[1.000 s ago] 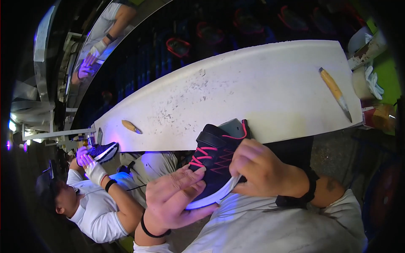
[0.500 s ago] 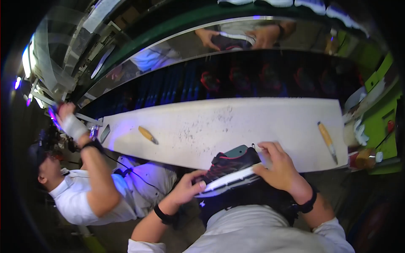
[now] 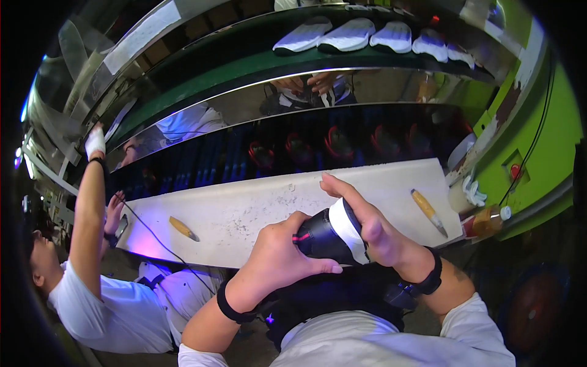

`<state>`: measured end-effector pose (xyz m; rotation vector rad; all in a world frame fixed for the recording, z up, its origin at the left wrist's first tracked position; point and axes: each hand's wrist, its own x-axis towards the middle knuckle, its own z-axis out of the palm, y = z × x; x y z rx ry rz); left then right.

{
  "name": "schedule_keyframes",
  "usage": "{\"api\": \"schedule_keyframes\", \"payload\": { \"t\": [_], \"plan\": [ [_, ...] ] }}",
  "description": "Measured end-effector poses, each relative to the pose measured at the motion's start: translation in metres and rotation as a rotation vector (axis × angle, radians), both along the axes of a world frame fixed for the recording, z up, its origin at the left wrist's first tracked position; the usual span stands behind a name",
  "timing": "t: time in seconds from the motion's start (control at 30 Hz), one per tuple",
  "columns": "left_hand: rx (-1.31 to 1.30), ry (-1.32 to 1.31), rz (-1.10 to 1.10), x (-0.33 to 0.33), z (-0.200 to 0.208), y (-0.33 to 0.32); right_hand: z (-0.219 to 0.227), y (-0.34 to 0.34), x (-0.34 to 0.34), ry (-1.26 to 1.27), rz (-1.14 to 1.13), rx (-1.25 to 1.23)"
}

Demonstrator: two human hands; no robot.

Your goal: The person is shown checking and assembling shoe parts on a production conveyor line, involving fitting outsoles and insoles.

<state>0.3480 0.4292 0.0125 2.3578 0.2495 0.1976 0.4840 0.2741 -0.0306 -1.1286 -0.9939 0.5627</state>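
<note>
While hands grip it, black shoe curves.

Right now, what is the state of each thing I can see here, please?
Black shoe: held off the table, white sole turned toward the right hand.
Left hand: gripping the shoe's upper.
Right hand: wrapped over the sole end.
Right brush: lying on the white table, untouched.
Left brush: lying on the table, untouched.
White soles: resting in a row on the upper shelf.
</note>
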Motion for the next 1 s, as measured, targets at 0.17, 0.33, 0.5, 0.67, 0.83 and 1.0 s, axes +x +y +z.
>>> {"api": "schedule_keyframes", "payload": {
  "t": [0.17,0.33,0.5,0.67,0.83,1.0],
  "plan": [
    [-0.068,-0.082,-0.045,-0.005,-0.014,0.000,0.000,-0.005,-0.013,-0.092,-0.159,-0.136],
    [-0.097,-0.130,-0.013,-0.015,-0.035,0.012,-0.028,0.005,-0.007,1.019,-0.163,0.479],
    [-0.092,-0.180,-0.040,-0.028,-0.037,0.009,-0.031,0.005,-0.020,1.360,-0.114,0.546],
    [0.149,-0.146,-0.111,-0.012,-0.014,-0.008,-0.005,-0.005,-0.023,0.117,-0.177,0.113],
    [0.201,-0.008,-0.140,0.022,0.009,-0.027,0.002,-0.023,0.000,-0.049,-0.259,0.058],
    [0.231,-0.024,-0.153,0.051,0.006,-0.027,0.014,-0.031,0.018,-0.221,-0.326,-0.178]
  ]
}}
